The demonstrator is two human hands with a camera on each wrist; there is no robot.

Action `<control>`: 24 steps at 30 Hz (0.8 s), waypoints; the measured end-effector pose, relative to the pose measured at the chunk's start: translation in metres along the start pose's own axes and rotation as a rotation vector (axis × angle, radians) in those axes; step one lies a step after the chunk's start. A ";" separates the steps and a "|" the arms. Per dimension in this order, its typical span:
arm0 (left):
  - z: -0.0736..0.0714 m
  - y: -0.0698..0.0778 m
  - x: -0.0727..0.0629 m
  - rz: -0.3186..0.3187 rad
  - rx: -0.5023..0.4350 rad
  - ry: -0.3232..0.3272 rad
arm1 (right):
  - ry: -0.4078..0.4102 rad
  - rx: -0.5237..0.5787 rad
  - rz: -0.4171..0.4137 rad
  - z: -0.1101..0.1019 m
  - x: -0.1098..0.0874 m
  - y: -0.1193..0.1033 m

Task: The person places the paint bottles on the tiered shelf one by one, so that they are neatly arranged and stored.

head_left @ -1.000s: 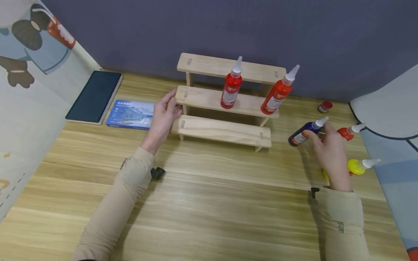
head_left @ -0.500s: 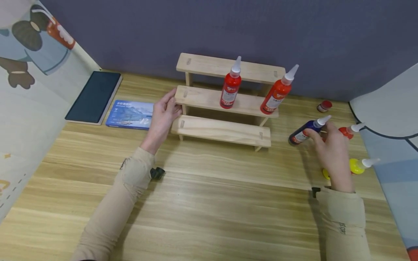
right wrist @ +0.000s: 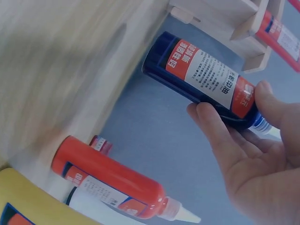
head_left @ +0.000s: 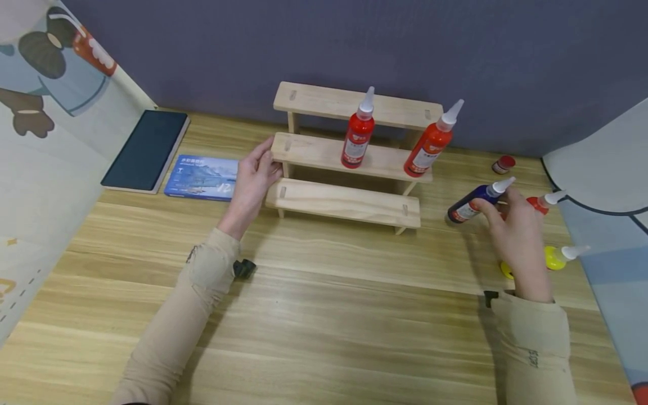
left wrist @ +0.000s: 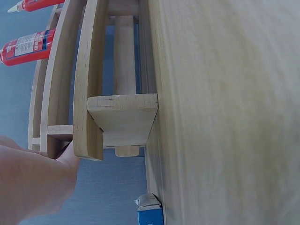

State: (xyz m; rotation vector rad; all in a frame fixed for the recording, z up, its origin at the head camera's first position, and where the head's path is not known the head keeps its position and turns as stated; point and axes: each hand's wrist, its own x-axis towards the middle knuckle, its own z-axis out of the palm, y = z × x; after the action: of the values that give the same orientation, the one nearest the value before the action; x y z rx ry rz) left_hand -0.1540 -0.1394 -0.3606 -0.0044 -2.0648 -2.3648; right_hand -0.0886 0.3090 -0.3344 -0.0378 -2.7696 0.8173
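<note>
My left hand (head_left: 255, 183) grips the left end of the middle step of a three-step wooden display rack (head_left: 344, 202). Two red squeeze bottles, one nearer the centre (head_left: 357, 138) and one at the right end (head_left: 429, 149), stand on that middle step with white nozzles up. To the right of the rack, my right hand (head_left: 521, 236) holds a dark blue squeeze bottle (right wrist: 201, 79) between thumb and fingers near its neck. The bottle tilts, nozzle towards upper right, its base close over the table. Its label faces the right wrist camera.
Behind my right hand stand another red bottle (right wrist: 110, 178) and yellow bottles (head_left: 555, 257), partly hidden. A small red-lidded jar (head_left: 503, 165) sits near the back wall. At left lie a dark notebook (head_left: 147, 151) and a flat blue box (head_left: 202, 177).
My right hand has shifted slightly to the right, and the blue bottle has tipped a little, its nozzle moving up and right. The left hand and rack stay put.
</note>
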 end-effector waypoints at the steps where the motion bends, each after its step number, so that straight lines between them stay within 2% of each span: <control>1: 0.000 0.000 0.000 0.001 0.001 0.000 | 0.001 0.000 -0.003 -0.001 0.000 -0.001; 9: -0.001 -0.001 0.000 0.001 -0.002 -0.003 | 0.014 0.019 -0.030 -0.004 -0.005 -0.013; 24: -0.001 -0.001 0.000 0.009 -0.004 -0.004 | 0.110 0.028 -0.066 -0.009 -0.015 -0.040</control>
State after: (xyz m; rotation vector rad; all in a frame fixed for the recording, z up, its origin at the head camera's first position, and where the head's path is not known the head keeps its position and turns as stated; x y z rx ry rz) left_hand -0.1544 -0.1398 -0.3620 -0.0183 -2.0567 -2.3659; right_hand -0.0703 0.2789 -0.3085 0.0132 -2.6418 0.8118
